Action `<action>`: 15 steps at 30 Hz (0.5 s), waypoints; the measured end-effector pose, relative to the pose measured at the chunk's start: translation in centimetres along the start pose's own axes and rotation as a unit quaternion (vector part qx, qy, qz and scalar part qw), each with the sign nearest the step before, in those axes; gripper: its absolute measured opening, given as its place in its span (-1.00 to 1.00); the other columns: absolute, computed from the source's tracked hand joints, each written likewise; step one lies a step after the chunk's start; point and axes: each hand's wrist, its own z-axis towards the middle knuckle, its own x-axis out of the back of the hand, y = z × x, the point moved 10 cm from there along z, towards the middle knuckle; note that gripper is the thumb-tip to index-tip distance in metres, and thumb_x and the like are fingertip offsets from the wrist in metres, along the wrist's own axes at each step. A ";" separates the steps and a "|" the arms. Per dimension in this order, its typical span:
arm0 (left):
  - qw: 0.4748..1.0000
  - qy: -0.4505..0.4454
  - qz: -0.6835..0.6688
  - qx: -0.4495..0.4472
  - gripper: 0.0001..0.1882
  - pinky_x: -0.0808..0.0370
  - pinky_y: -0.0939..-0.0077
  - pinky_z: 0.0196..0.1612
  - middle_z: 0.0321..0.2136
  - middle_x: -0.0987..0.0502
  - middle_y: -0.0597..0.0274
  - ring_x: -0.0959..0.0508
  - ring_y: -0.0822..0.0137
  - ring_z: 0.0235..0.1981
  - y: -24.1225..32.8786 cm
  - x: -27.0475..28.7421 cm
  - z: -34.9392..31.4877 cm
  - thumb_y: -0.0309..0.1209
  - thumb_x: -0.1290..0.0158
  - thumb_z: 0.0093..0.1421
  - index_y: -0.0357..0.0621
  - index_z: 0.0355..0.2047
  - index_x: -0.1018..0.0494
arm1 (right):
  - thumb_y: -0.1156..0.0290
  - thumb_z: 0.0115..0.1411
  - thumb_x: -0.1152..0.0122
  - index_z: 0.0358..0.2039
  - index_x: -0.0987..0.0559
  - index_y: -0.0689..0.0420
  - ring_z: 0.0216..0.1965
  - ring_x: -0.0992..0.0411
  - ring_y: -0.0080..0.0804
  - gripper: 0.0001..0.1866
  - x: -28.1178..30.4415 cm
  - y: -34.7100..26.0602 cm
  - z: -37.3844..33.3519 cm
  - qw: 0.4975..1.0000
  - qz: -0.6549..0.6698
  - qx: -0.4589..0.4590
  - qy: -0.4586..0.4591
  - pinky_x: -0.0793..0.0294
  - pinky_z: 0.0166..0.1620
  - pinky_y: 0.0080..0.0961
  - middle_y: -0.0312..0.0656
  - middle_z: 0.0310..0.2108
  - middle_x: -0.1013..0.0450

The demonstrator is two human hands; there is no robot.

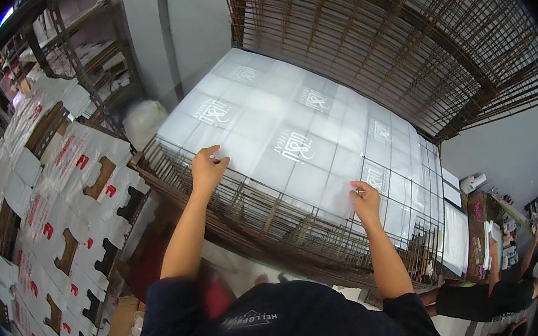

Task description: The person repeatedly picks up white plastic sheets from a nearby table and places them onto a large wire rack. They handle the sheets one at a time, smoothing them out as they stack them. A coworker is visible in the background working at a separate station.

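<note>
Translucent whitish plastic sheets [263,113] with white printing lie in rows over a large wire drying rack [412,218], whose grid shows through them. At the near edge of the sheets, my left hand [209,171] has its thumb and fingers bent together on the border of a plastic sheet [309,180]. My right hand [366,202] pinches with thumb and forefinger at the right end of that same sheet. The fingertips are small in view, and the thin film between them is hard to see.
Hinged-up rusty wire racks [358,21] rise at the far right. On the left, white plastic bags with red print [57,210] lie in overlapping rows. A cardboard box [119,331] stands at lower left. Another person in black [486,299] works beside a cluttered table [483,211] at right.
</note>
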 end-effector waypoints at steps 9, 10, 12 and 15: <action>0.998 0.029 -0.010 -0.048 -0.62 -0.44 0.45 -0.41 -0.37 -0.47 -0.02 -0.51 0.27 -0.52 0.3 0.4 -0.1 -0.49 -0.16 -0.09 -0.34 -0.19 -0.47 | 0.54 -0.05 -0.16 -0.25 -0.55 0.25 -0.52 -0.44 -0.45 -0.72 0.1 0.0 -0.1 0.999 -0.006 0.045 0.018 -0.41 -0.42 -0.55 -0.05 -0.33 -0.48; 0.999 0.028 -0.006 -0.044 -0.62 -0.44 0.44 -0.41 -0.37 -0.47 -0.02 -0.51 0.27 -0.52 0.2 0.2 0.0 -0.49 -0.16 -0.08 -0.34 -0.19 -0.47 | 0.54 -0.05 -0.16 -0.26 -0.55 0.25 -0.52 -0.44 -0.45 -0.72 0.2 0.0 -0.1 0.999 -0.008 0.049 0.020 -0.41 -0.42 -0.55 -0.05 -0.33 -0.48; 0.999 0.026 0.005 -0.039 -0.62 -0.45 0.43 -0.41 -0.37 -0.47 -0.01 -0.51 0.27 -0.53 -0.1 0.0 0.2 -0.48 -0.16 -0.08 -0.34 -0.20 -0.48 | 0.53 -0.05 -0.17 -0.26 -0.55 0.25 -0.52 -0.43 -0.45 -0.73 0.3 -0.2 -0.2 0.998 -0.010 0.057 0.024 -0.41 -0.42 -0.55 -0.06 -0.34 -0.47; 0.998 0.027 0.014 -0.050 -0.62 -0.45 0.44 -0.42 -0.36 -0.46 0.00 -0.51 0.28 -0.53 0.4 -0.1 0.3 -0.48 -0.17 -0.07 -0.34 -0.20 -0.48 | 0.54 -0.04 -0.18 -0.23 -0.55 0.26 -0.52 -0.42 -0.53 -0.71 0.4 -0.5 0.0 0.998 -0.012 0.060 0.024 -0.39 -0.43 -0.62 -0.10 -0.29 -0.47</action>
